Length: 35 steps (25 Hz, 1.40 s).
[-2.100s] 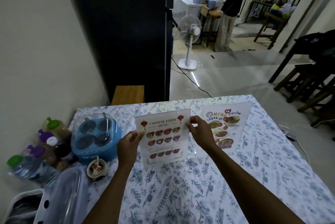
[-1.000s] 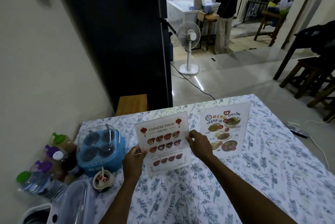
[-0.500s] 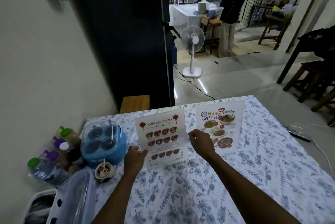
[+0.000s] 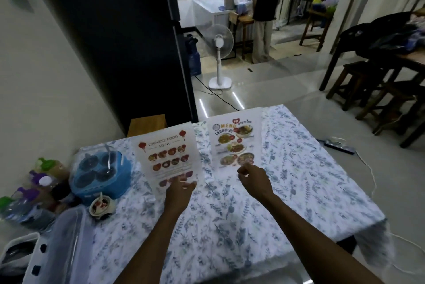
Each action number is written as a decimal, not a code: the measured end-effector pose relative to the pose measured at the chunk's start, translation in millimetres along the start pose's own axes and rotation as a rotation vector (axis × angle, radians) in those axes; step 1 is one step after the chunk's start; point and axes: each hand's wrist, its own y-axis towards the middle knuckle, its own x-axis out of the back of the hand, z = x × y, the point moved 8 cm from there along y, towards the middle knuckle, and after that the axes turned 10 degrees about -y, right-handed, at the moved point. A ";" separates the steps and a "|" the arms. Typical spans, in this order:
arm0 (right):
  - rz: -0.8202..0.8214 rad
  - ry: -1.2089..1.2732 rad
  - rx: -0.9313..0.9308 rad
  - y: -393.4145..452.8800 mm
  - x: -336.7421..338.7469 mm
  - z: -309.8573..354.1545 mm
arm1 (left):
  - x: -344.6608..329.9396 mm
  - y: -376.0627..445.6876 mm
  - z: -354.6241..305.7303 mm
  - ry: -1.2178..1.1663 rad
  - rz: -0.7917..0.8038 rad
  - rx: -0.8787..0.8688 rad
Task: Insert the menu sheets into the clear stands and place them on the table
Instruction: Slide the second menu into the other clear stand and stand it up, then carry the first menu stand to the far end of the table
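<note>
Two clear stands with menu sheets stand upright on the floral tablecloth (image 4: 230,226). The Chinese food menu stand (image 4: 167,154) is on the left, the Thai menu stand (image 4: 234,141) to its right. My left hand (image 4: 179,191) is at the bottom edge of the Chinese menu stand, fingers spread and touching it near the base. My right hand (image 4: 253,180) hovers just in front of the Thai menu stand's lower edge, fingers loosely curled, holding nothing.
A blue lidded container (image 4: 101,171), a small bowl (image 4: 102,206), several bottles (image 4: 41,182) and a clear plastic box (image 4: 66,244) crowd the table's left side. A wooden stool (image 4: 147,123) sits behind the table. A fan (image 4: 218,53), a person (image 4: 266,12) and dark stools (image 4: 379,90) stand beyond.
Both hands set the Chinese menu stand down and slid off it. My left hand dropped to its base; my right hand moved right, toward the Thai menu stand.
</note>
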 end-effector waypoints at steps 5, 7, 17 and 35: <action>0.007 -0.009 -0.126 -10.2 24.6 -72.4 | -75.8 2.6 -10.5 0.052 0.163 0.014; -0.002 -0.025 -0.177 -6.6 32.3 -94.4 | -100.6 14.1 -10.4 0.077 0.232 0.025; 0.014 0.019 -0.326 72.7 22.2 -136.4 | -136.6 103.2 8.7 0.076 0.186 0.149; 0.242 -0.020 -0.100 159.0 -7.2 -138.4 | -150.5 134.3 -11.6 0.184 0.135 0.026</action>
